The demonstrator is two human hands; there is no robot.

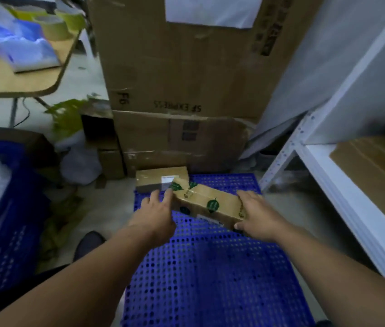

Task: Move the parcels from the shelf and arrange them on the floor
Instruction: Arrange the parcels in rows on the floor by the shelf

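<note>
Reaching forward and down, the person has a leaf-stickered parcel [206, 200] between both hands over the far part of the blue perforated pallet [210, 267] on the floor. The right hand [259, 215] grasps the parcel's right end, fingers laid over the top and the thumb tucked at the near lower corner. The left hand [157, 217] is flat, its straight fingers pressed against the parcel's left end rather than curled round it. The parcel sits at an angle to the pallet's edges, its top tilted towards the camera; whether its underside touches the pallet cannot be told. Just beyond it, at the pallet's far left corner, lies a plain brown parcel [156, 179] with a white label, and the two look to be touching or nearly so at the leaf-stickered one's far left corner. Behind both stands a tall carton [182, 67] on top of a crushed lower carton [177, 140]. To the right is a white shelf [342, 185] with a taped flat parcel [373, 171] lying on its board, well apart from the hands. At the left are a blue crate [5, 220], a dark shoe [87, 244] on the floor beside the pallet, and — farther back — a table [10, 79] carrying tape rolls [54, 27].
</note>
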